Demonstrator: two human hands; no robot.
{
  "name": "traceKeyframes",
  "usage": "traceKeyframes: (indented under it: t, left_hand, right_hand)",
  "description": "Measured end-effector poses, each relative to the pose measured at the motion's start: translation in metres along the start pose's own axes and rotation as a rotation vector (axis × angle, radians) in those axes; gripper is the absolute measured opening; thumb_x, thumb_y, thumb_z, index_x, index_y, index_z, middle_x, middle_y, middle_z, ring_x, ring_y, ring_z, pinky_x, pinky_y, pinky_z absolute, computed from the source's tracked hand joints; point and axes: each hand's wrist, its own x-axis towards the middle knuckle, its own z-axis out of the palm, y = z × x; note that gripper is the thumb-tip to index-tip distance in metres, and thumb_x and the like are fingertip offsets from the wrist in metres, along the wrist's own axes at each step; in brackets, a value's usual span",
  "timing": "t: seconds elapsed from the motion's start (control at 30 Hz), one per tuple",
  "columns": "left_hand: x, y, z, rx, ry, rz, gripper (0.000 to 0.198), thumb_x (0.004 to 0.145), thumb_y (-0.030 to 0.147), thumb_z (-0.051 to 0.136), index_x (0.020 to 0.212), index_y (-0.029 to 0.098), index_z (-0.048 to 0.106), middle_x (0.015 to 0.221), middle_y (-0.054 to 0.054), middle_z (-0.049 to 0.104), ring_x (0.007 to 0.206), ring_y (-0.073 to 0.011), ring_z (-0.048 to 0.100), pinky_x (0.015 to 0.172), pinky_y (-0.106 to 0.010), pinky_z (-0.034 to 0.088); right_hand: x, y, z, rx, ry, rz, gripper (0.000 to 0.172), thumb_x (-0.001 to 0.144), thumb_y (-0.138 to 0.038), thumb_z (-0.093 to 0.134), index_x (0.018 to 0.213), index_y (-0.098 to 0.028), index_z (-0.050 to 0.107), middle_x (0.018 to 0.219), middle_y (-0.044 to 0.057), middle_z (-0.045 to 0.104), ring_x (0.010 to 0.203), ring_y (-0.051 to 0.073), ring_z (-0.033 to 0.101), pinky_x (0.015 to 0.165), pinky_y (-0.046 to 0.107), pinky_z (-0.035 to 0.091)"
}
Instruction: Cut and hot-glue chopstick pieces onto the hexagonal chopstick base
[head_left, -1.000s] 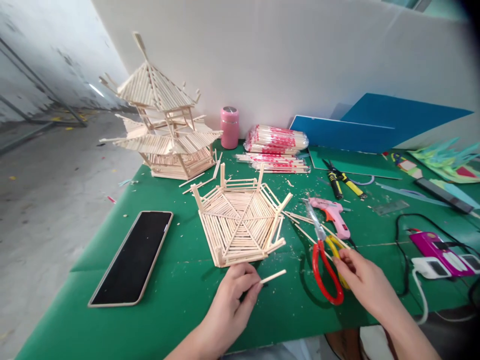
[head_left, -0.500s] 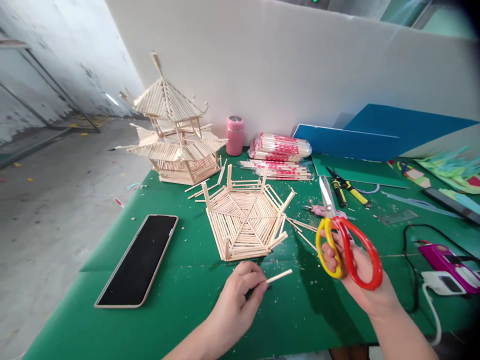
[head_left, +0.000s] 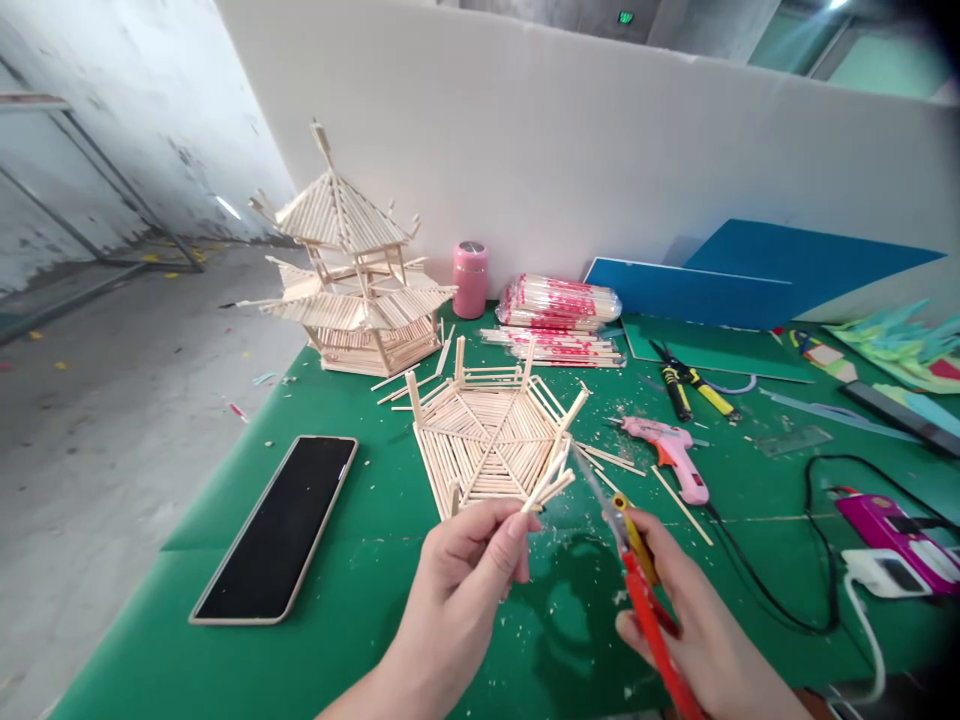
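A stick (head_left: 546,480), seemingly uncut, was pinched in the left hand (head_left: 457,580), scissors (head_left: 637,575) gripped in the right hand (head_left: 694,625) beside it.

L hand (head_left: 461,565) up, thumb+idx pinch grip, closed | R hand (head_left: 694,625) lower, fingers curled, fist grip | wrists apart

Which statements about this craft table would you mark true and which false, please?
1. The left hand holds a short wooden stick. True.
2. The right hand holds the pink glue gun. False: it holds red-and-yellow scissors; the glue gun lies on the green mat.
3. The phone lies screen-up on the green mat. True.
4. The stick pagoda stands to the right of the pink flask. False: it stands to the flask's left.
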Motion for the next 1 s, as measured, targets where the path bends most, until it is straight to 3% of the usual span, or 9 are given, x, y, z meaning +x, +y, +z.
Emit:
traceKeyframes:
  t: [0.1, 0.23, 0.33, 0.67, 1.0]
  left_hand:
    - [0.003, 0.002, 0.0, 0.058, 0.037, 0.064, 0.018, 0.082, 0.029, 0.053, 0.077, 0.015, 0.064, 0.054, 0.002, 0.05, 0.05, -0.0082, 0.042, 0.046, -0.018, 0.033]
    - [0.004, 0.002, 0.0, 0.164, 0.044, 0.174, 0.017, 0.083, 0.025, 0.05, 0.076, 0.015, 0.062, 0.054, 0.002, 0.049, 0.05, -0.009, 0.043, 0.046, -0.019, 0.034]
    - [0.006, 0.0, -0.001, 0.277, 0.004, 0.273, 0.015, 0.083, 0.021, 0.047, 0.077, 0.016, 0.06, 0.057, 0.002, 0.049, 0.051, -0.0093, 0.042, 0.047, -0.02, 0.034]
    - [0.008, -0.004, -0.004, 0.472, -0.068, 0.456, 0.015, 0.085, 0.011, 0.043, 0.076, 0.016, 0.054, 0.066, 0.001, 0.053, 0.057, -0.0096, 0.046, 0.054, -0.019, 0.038]
    - [0.011, -0.005, -0.005, 0.543, -0.1, 0.533, 0.016, 0.084, 0.008, 0.044, 0.073, 0.015, 0.053, 0.069, -0.001, 0.056, 0.06, -0.0105, 0.051, 0.056, -0.019, 0.04]
  right_hand:
    - [-0.008, 0.006, -0.002, -0.231, -0.046, -0.028, 0.065, 0.064, -0.026, 0.063, 0.125, -0.024, 0.039, 0.115, 0.009, 0.052, 0.101, 0.023, 0.053, 0.082, 0.029, 0.047]
    - [-0.009, 0.012, -0.004, -0.389, -0.021, -0.103, 0.068, 0.062, -0.026, 0.062, 0.126, -0.021, 0.039, 0.127, 0.011, 0.048, 0.109, 0.028, 0.051, 0.084, 0.033, 0.046]
    - [-0.009, 0.01, -0.003, -0.454, -0.108, -0.117, 0.069, 0.065, -0.027, 0.06, 0.128, -0.016, 0.035, 0.131, 0.014, 0.044, 0.112, 0.028, 0.05, 0.086, 0.033, 0.047]
    - [-0.007, 0.007, 0.002, -0.494, -0.169, -0.022, 0.074, 0.067, -0.031, 0.059, 0.131, -0.013, 0.026, 0.133, 0.016, 0.041, 0.116, 0.028, 0.047, 0.091, 0.036, 0.044]
    - [-0.009, 0.01, 0.005, -0.528, -0.138, -0.092, 0.066, 0.074, -0.037, 0.055, 0.129, -0.012, 0.028, 0.126, 0.018, 0.047, 0.113, 0.027, 0.049, 0.092, 0.036, 0.043]
